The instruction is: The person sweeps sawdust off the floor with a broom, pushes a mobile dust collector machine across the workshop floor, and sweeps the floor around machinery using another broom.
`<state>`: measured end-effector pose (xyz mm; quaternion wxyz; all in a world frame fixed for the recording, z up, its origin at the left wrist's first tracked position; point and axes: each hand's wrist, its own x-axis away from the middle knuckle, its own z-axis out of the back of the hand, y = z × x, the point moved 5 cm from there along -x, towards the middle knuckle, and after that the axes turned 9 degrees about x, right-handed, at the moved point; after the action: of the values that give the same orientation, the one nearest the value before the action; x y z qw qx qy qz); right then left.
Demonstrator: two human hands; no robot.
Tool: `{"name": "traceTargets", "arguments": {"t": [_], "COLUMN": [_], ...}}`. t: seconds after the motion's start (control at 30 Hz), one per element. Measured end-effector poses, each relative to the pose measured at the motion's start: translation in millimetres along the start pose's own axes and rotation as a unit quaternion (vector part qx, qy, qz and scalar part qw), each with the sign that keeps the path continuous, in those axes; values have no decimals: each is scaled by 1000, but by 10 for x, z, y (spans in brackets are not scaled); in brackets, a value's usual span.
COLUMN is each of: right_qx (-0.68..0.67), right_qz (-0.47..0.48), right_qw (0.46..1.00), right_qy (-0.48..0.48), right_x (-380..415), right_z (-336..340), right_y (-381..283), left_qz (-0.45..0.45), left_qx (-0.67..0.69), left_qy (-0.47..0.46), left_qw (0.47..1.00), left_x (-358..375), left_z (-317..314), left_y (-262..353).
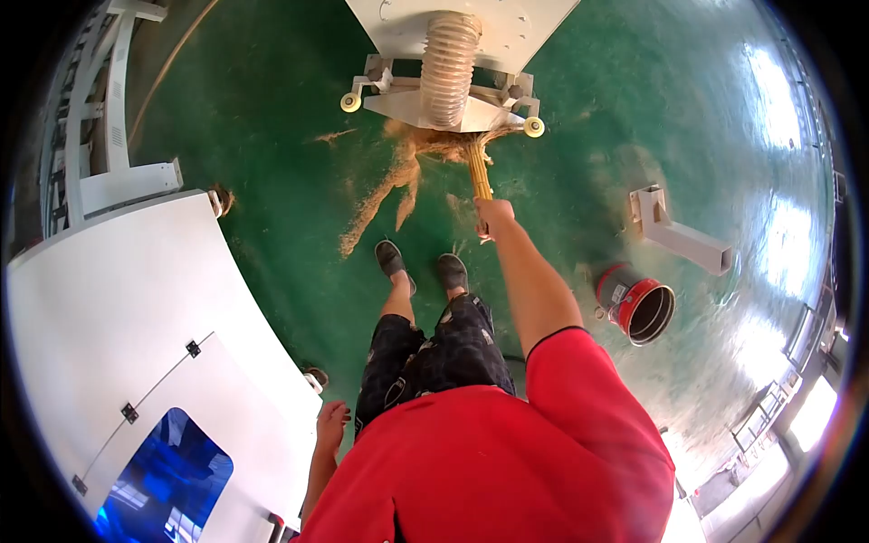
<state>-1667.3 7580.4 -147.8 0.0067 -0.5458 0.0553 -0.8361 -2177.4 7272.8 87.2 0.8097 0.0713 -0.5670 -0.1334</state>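
Observation:
My right hand (494, 219) is wrapped round the yellow handle of a broom (479, 172), arm stretched forward. The broom's bristle end reaches the floor at the lower edge of a white machine (516, 32), partly hidden under it. Tan sawdust-like debris (391, 185) lies in streaks on the green floor, to the left of the broom and under the machine's edge. Down by my left side hangs my left hand (333, 423), fingers loosely bent and holding nothing visible, near a large white cabinet (181, 299).
A ribbed clear hose (450, 68) runs down the machine's front, between caster wheels (533, 127). To the right, a grey-and-red cylindrical container (636, 305) lies on its side near an angled metal beam (681, 237). White framework (118, 136) stands at the left.

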Motion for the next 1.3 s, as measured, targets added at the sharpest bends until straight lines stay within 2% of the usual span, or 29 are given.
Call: {"name": "traceTargets", "arguments": {"t": [0.1, 0.2, 0.3, 0.4, 0.5, 0.63, 0.7, 0.73, 0.8, 0.93, 0.97, 1.1, 1.23, 1.3], "right_qx": [-13, 91, 205, 343, 460, 590, 626, 649, 692, 719, 713, 714, 725, 717], "right_qz": [3, 78, 134, 205, 276, 386, 407, 370, 311, 248, 241, 237, 285, 265], "right_qw": [1000, 991, 967, 916, 843, 705, 665, 664, 651, 636, 635, 615, 566, 583], "right_qy": [15, 52, 71, 26, -36, -73, -35, -34, -2, 128, 175, 236, 271, 275], "right_x": [427, 1078, 1254, 1856, 1956, 1580, 1326, 1290, 1226, 927, 809, 958, 1404, 1667], "right_z": [41, 213, 77, -224, -980, -2313, -2782, -2798, -2517, -1381, -1146, -478, -180, -26], "right_y": [380, 843, 1549, 1417, 989, 473, 296, 145, -147, -607, -676, -1064, -774, -348], "left_qz": [12, 19, 2, -10, -26, -13, -21, -5, 24, 82, 84, 65, 5, 5], "left_qx": [9, 7, -2, 13, 21, 44, 59, 63, 69, 56, 61, 109, 143, 136], "left_qy": [3, -22, -39, -70, -93, -84, -47, -27, 4, -1, -8, -37, -47, -56], "left_qw": [1000, 1000, 999, 997, 995, 995, 997, 998, 997, 995, 995, 991, 989, 989], "left_x": [-171, -492, -860, -1062, -1159, -1108, -1163, -1134, -1091, -1250, -1288, -1437, -1507, -1575], "left_z": [246, 398, 479, 445, 480, 757, 1048, 1217, 1475, 1726, 1708, 1565, 1436, 1399], "left_y": [129, 307, 477, 761, 1033, 1104, 910, 795, 596, 23, 11, 60, 382, 454]}}
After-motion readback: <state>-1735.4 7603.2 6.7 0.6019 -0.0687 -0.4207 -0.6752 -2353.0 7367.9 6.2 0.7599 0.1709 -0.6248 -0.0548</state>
